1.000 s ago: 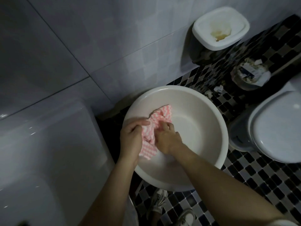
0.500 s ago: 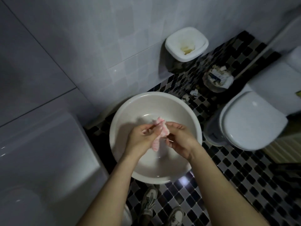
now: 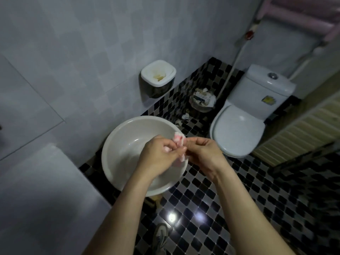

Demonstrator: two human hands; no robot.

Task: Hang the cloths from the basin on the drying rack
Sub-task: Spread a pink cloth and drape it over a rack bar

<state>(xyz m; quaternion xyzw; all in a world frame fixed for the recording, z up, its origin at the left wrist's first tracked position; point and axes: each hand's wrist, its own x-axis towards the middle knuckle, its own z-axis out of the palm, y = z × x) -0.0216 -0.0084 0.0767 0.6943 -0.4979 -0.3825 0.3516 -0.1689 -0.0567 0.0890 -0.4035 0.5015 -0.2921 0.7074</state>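
1. A pink-and-white cloth (image 3: 179, 141) is bunched between both hands, above the right side of the white basin (image 3: 127, 137); it is lifted clear of the basin floor
2. The left hand (image 3: 158, 157) is closed on the cloth, fingers curled around the lower part of the bundle
3. The right hand (image 3: 204, 153) is closed on the same cloth from the other side, thumb and fingers pinching it; the knuckles of the two hands nearly meet
4. The basin is set on the black-and-white checkered floor (image 3: 239, 199), beside a white appliance (image 3: 36, 199) at left
5. A toilet (image 3: 244, 124) with its lid down is seen to the right of the basin; a waste bin (image 3: 202, 102) stands between toilet and wall
6. Pink bars of a rack (image 3: 301, 13) are visible at top right, blurred
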